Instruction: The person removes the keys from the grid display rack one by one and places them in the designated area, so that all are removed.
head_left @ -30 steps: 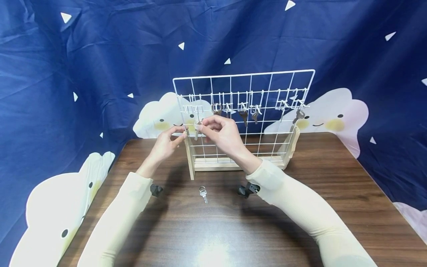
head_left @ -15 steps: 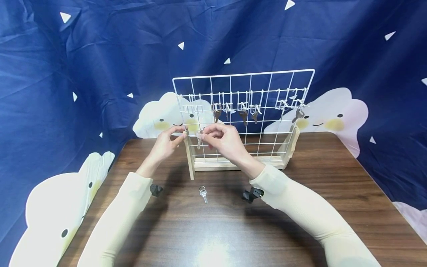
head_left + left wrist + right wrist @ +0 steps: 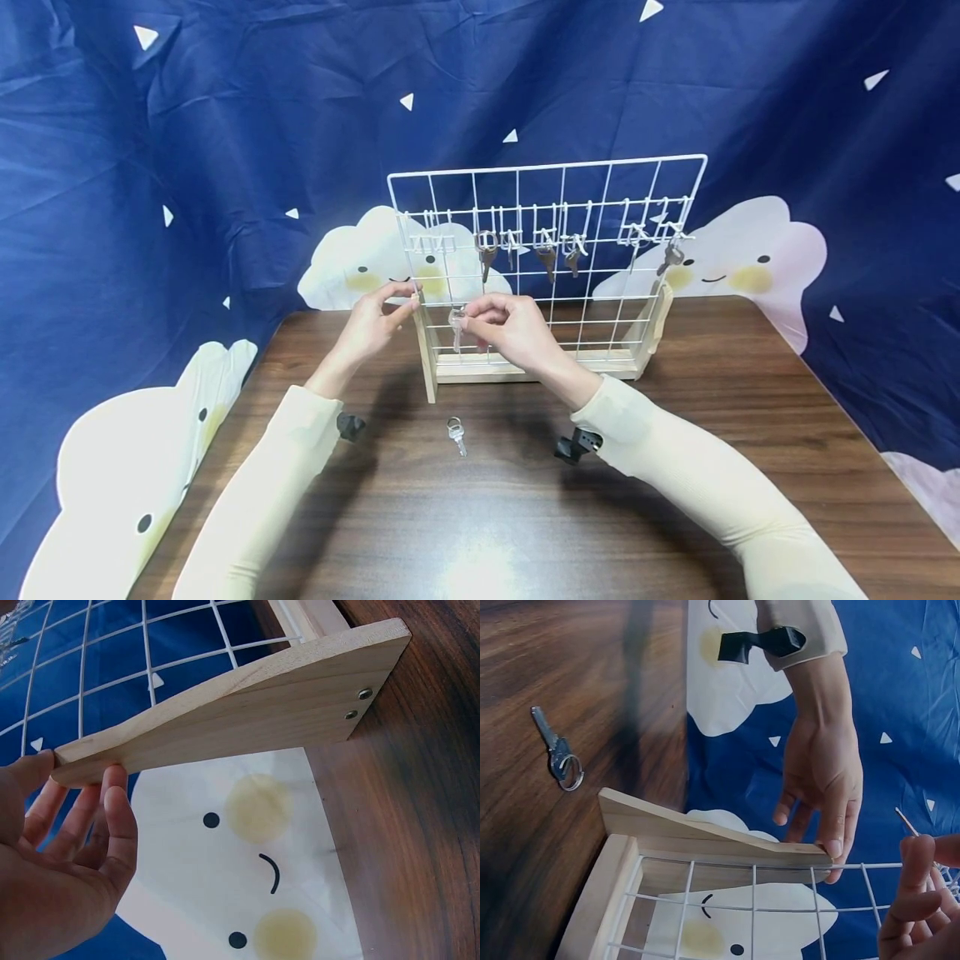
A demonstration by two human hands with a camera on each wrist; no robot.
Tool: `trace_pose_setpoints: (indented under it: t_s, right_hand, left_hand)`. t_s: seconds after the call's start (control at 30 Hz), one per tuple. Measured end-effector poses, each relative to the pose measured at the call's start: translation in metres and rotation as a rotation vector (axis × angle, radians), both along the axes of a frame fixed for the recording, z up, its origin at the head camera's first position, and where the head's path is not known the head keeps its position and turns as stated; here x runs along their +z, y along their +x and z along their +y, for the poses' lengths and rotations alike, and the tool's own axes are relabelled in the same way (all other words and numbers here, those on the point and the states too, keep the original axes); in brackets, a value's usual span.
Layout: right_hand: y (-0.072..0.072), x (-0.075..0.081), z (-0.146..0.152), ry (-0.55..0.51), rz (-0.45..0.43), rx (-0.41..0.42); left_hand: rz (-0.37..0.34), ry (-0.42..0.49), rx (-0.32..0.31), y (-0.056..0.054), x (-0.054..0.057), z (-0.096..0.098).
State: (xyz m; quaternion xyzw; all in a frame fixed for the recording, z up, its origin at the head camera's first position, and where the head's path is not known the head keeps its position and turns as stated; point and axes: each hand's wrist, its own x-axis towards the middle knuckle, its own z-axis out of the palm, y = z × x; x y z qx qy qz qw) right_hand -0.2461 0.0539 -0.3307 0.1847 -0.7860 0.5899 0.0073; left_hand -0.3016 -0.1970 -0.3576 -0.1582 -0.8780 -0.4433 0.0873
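A white wire grid rack (image 3: pixel 547 169) stands on wooden feet. My left hand (image 3: pixel 372 323) holds the upper tip of its left wooden side piece (image 3: pixel 247 705) between thumb and fingers. In front of the grid's lower left part, my right hand (image 3: pixel 510 329) pinches a silver key (image 3: pixel 457 331) near its top, the blade pointing down. Only the thin edge of this key shows in the right wrist view, at the fingertips (image 3: pixel 919 851). Another silver key (image 3: pixel 457 437) with a ring lies on the table before the rack.
White hooks (image 3: pixel 432 244) line the grid's upper part. Several keys hang from them, among them a brownish key (image 3: pixel 487 257) left of the middle and a darker one (image 3: pixel 671 257) at the far right. A dark wooden table (image 3: pixel 637 517) reaches back to a blue cloth backdrop (image 3: pixel 300 100).
My right hand has come down and slightly right with the pinched key, away from the left hooks. The left hand stays on the wooden side piece.
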Motion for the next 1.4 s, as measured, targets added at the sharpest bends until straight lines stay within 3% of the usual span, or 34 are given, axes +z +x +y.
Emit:
trace_pose_setpoints:
  t_s: [0.73,1.13,1.4]
  right_hand:
    - [-0.006,-0.03,0.009,-0.016,-0.183,0.045]
    - [-0.005,-0.037,0.011,-0.016,-0.214,0.066]
    - [-0.004,-0.052,0.01,-0.007,-0.244,0.085]
  left_hand:
    - [-0.017,-0.005,0.001,-0.001,0.0,-0.001]
    - [-0.012,-0.004,-0.005,-0.001,0.004,-0.001]
    - [-0.022,-0.013,0.001,0.001,0.003,-0.001]
